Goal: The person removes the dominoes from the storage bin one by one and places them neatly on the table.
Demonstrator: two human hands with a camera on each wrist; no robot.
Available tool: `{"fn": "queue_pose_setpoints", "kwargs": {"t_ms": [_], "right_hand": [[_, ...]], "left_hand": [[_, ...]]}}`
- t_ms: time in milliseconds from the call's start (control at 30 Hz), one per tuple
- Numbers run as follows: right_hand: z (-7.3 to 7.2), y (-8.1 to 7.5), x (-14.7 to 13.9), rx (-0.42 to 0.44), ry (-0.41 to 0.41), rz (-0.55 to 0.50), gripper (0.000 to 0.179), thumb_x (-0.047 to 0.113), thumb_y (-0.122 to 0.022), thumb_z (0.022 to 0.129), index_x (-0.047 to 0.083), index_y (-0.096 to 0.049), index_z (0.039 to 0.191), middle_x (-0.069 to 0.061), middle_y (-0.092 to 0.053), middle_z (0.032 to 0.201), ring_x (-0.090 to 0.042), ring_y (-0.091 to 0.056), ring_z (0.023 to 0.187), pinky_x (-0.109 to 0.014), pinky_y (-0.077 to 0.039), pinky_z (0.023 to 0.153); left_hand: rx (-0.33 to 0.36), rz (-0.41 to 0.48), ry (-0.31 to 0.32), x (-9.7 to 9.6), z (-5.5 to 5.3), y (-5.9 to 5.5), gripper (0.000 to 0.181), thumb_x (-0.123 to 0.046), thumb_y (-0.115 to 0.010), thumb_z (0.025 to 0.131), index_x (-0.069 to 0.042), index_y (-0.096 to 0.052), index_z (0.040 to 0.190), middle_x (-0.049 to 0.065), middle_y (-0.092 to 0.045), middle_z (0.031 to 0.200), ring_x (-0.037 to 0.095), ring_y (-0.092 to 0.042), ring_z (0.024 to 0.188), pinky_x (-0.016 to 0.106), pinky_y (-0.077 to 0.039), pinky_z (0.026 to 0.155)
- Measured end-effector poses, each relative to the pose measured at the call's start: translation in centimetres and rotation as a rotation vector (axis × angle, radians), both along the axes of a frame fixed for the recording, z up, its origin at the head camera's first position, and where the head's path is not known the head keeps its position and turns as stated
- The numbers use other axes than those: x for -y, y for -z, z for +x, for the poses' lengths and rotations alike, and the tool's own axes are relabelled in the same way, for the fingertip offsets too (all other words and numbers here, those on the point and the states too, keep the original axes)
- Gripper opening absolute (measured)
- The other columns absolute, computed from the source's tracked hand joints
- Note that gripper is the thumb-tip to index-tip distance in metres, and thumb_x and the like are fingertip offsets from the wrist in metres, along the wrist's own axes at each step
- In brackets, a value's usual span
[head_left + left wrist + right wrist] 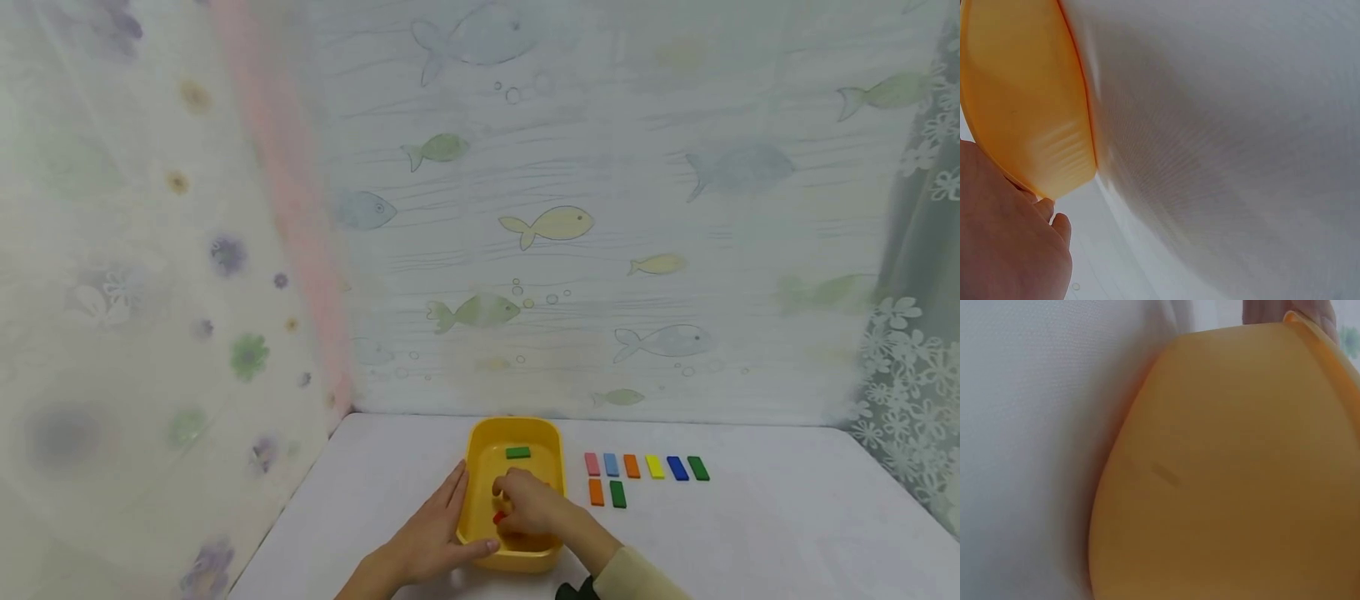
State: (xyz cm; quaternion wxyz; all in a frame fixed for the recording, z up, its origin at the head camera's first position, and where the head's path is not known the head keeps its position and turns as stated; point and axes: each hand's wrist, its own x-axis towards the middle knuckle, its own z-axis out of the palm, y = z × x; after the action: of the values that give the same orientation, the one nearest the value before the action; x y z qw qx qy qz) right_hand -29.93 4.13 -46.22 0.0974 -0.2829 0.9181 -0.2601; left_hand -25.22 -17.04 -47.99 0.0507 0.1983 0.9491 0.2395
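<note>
A yellow plastic tray (525, 564) stands on the white table. My left hand (427, 533) lies against its left side, fingers straight along the outer wall and thumb on the front rim. In the left wrist view its fingertips (1062, 226) show beside the orange-looking outer wall. My right hand (534, 504) reaches down inside the tray with bent fingers. A small red block (498, 517) shows right at the thumb side of that hand; whether it is pinched I cannot tell. Farther back in the tray lies a green block (517, 452). The right hand hides part of the tray floor.
Right of the tray, small flat blocks lie in two rows. The back row has a pink block (592, 464), a light blue one, orange, yellow, dark blue and green (698, 468). The front row has an orange block (596, 492) and a green block (617, 494). A fish-patterned curtain (525, 367) hangs behind.
</note>
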Motion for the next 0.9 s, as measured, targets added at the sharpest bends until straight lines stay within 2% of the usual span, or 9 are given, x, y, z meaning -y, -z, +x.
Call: {"fn": "queue_pose_setpoints", "kwargs": {"t_ms": [100, 267, 400, 633, 767, 900], "right_hand": [[-0.1, 0.2, 0.3, 0.011, 0.038, -0.032, 0.028, 0.016, -0.082, 0.086, 0.006, -0.068, 0.108, -0.001, -0.058, 0.094, -0.015, -0.051, 0.084, -0.033, -0.054, 0.080], [-0.3, 0.8, 0.7, 0.041, 0.112, -0.152, 0.024, 0.012, -0.080, 0.088, 0.003, -0.067, 0.106, -0.002, -0.059, 0.088, -0.017, -0.053, 0.079, -0.032, -0.056, 0.073], [-0.3, 1.1, 0.6, 0.055, 0.139, -0.242, 0.027, 0.013, -0.080, 0.089, 0.001, -0.067, 0.109, -0.005, -0.064, 0.094, -0.018, -0.057, 0.079, -0.033, -0.059, 0.073], [-0.2, -0.1, 0.0, 0.142, 0.077, -0.240, 0.034, 0.009, -0.083, 0.084, -0.002, -0.067, 0.112, -0.014, -0.067, 0.105, -0.023, -0.058, 0.089, -0.048, -0.057, 0.090], [0.0, -0.5, -0.1, 0.185, 0.034, -0.226, 0.041, 0.001, -0.085, 0.080, -0.003, -0.065, 0.115, -0.014, -0.066, 0.106, -0.023, -0.058, 0.089, -0.050, -0.056, 0.092], [0.2, -0.5, -0.1, 0.199, 0.032, -0.215, 0.043, -0.002, -0.083, 0.079, -0.002, -0.064, 0.118, -0.013, -0.065, 0.106, -0.023, -0.057, 0.090, -0.050, -0.055, 0.094]], "left_hand": [[-0.004, -0.004, 0.003, 0.0, 0.0, 0.0, 0.110, -0.075, -0.053, 0.091, -0.002, -0.014, 0.164, 0.009, -0.006, 0.172, 0.031, -0.023, 0.155, 0.058, -0.029, 0.120], [0.002, -0.007, -0.008, 0.0, 0.0, 0.0, 0.110, -0.076, -0.053, 0.090, -0.004, -0.015, 0.164, 0.009, -0.007, 0.172, 0.031, -0.025, 0.154, 0.058, -0.031, 0.119], [0.016, -0.004, -0.015, -0.1, 0.1, -0.1, 0.111, -0.076, -0.054, 0.089, -0.005, -0.014, 0.164, 0.009, -0.008, 0.172, 0.032, -0.027, 0.153, 0.059, -0.033, 0.117], [0.006, -0.001, -0.005, -0.1, 0.1, -0.1, 0.110, -0.075, -0.055, 0.090, -0.004, -0.015, 0.164, 0.009, -0.007, 0.172, 0.032, -0.025, 0.154, 0.058, -0.030, 0.119], [0.020, -0.008, -0.012, -0.1, 0.1, -0.1, 0.111, -0.077, -0.054, 0.089, -0.005, -0.014, 0.164, 0.009, -0.007, 0.172, 0.032, -0.026, 0.154, 0.059, -0.032, 0.118], [0.033, -0.007, -0.018, -0.1, 0.1, -0.3, 0.112, -0.077, -0.053, 0.089, -0.005, -0.014, 0.164, 0.009, -0.007, 0.173, 0.032, -0.027, 0.153, 0.059, -0.033, 0.117]]}}
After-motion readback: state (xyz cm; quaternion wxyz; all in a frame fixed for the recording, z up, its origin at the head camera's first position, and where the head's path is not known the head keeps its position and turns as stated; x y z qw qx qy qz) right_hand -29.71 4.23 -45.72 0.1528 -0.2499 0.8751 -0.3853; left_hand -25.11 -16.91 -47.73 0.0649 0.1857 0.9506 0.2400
